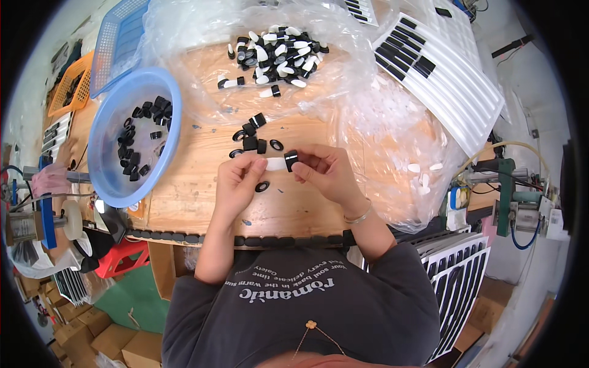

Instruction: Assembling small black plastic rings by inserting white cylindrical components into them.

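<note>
The left hand point(240, 175) pinches a white plug point(275, 164) and the right hand point(325, 168) grips a black cap point(291, 160), meeting near the bench's point(184, 196) front edge. The joining step seems in hand; next, I think, they must be pressed straight together.

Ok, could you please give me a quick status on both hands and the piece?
Left hand pinching white piece. Right hand holding black cap at its end. Loose black caps just beyond; nothing in the way.

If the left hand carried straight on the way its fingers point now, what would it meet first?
The left hand points up and right, at the white piece both hands hold. Beyond that, likely the right hand or the small cluster of black caps on the table; depth is unclear.
</note>
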Available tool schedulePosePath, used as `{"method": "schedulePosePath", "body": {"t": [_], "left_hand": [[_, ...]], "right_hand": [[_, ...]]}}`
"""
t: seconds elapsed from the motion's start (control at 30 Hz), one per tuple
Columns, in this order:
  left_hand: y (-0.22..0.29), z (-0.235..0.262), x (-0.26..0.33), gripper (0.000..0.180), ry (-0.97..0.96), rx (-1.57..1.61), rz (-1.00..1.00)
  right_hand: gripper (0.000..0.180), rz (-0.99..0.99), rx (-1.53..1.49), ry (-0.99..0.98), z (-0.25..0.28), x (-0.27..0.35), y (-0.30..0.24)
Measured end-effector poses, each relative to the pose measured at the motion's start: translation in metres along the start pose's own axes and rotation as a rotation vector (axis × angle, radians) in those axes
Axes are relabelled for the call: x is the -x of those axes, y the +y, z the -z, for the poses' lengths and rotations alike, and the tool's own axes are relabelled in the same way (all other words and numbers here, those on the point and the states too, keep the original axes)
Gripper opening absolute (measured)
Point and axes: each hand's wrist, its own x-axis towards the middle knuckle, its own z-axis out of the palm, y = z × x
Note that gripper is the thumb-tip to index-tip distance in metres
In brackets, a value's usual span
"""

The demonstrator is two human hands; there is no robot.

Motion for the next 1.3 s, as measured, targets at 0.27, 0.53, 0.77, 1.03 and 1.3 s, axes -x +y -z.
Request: {"method": "schedulePosePath", "body": {"t": [0.27,0.53,0.77,1.03,1.3], "left_hand": [[-0.013,0.010,0.005,0.010,0.019,0.036,0.032],[-0.019,0.026,-0.002,0.014,0.261,-0.212,-0.013],[-0.043,0.012,0.037,0.025,-0.083,-0.985,-0.307],[-0.046,-0.007,0.018,0.016,-0.108,-0.906,-0.497],[-0.023,-0.026,0.010,0.013,-0.024,-0.681,-0.452]], "right_hand": [[0.026,0.027,-0.007,-0.014,-0.005,-0.007,-0.001],[0.042,0.458,0.606,0.386,0.036,-0.122,-0.034],[0.021,0.476,0.527,0.683,0.161,-0.040,-0.043],[0.011,0.000,1.036,0.723,0.212,0.042,0.003],[0.008,-0.215,1.159,0.721,0.219,0.041,0.020]]}}
